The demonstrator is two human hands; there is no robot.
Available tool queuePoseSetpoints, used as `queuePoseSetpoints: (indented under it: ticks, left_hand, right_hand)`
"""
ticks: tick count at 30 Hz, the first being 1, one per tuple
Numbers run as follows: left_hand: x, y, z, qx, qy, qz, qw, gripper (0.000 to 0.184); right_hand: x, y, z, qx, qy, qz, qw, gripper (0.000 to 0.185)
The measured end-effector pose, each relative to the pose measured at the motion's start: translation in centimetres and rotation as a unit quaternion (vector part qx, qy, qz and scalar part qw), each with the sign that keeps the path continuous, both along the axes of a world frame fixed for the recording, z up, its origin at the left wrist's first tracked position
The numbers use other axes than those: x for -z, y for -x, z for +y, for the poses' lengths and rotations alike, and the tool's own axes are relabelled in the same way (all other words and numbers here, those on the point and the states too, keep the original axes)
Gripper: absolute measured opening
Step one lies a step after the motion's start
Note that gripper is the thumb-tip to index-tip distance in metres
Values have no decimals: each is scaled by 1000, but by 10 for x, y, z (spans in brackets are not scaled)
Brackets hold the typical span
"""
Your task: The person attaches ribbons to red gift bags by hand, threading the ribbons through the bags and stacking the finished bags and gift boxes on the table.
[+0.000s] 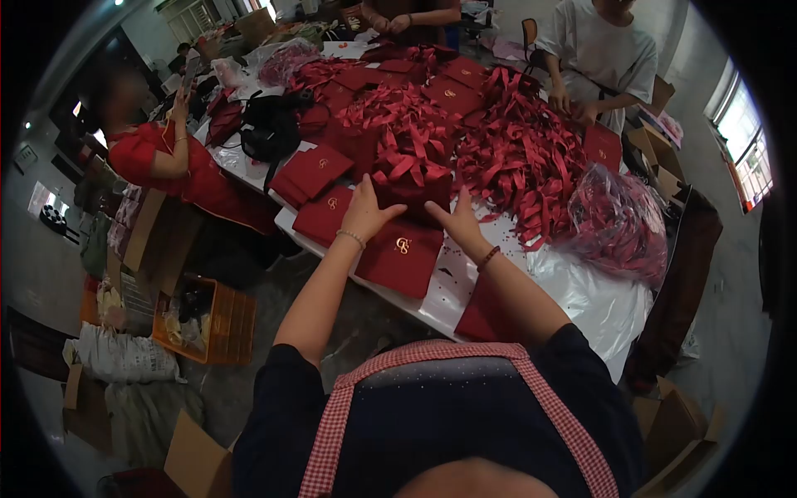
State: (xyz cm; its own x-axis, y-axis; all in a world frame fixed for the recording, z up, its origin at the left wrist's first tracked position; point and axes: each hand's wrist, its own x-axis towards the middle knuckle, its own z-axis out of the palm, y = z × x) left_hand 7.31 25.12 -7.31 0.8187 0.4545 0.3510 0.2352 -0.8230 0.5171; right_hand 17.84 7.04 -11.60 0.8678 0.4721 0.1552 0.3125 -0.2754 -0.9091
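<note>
A dark red bag [413,202] with ribbons on its upper part is between my hands, just beyond a red bag with a gold logo [402,252]. My left hand [371,213] grips its left side, thumb pointing inward across the near face. On the opposite side my right hand [459,224] holds it in the same way; the far fingertips of both hands are partly hidden. Loose red ribbons [412,153] lie heaped right behind it. More flat red bags [313,175] are stacked to the left of my left hand.
The table has a white plastic cover [573,286]. A large ribbon pile [523,158] and a clear plastic bag of ribbons [618,224] lie to the right. Other people stand at the left and far sides. An orange crate [228,319] and cardboard boxes [195,452] are on the floor.
</note>
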Motion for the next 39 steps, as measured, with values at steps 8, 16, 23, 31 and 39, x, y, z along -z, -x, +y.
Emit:
queuePoseSetpoints:
  ticks: [8,16,23,31,39]
  left_hand:
    - [34,-75,43,63,115,280,951,122]
    - [42,-112,35,8,117,194,974,102]
    - [47,-104,29,-26,199,89,976,109]
    - [28,-84,15,-40,236,6,971,113]
    - [0,-35,23,0,138,-79,987,86]
  right_hand:
    - [52,-25,47,14,-36,183,982,61]
    - [42,-61,60,71,-33,22,997,56]
    - [70,-68,67,35,-47,-9,998,71]
    - [35,-39,61,96,-77,78,989,97]
    - [-16,-3,19,116,-71,91,986,85]
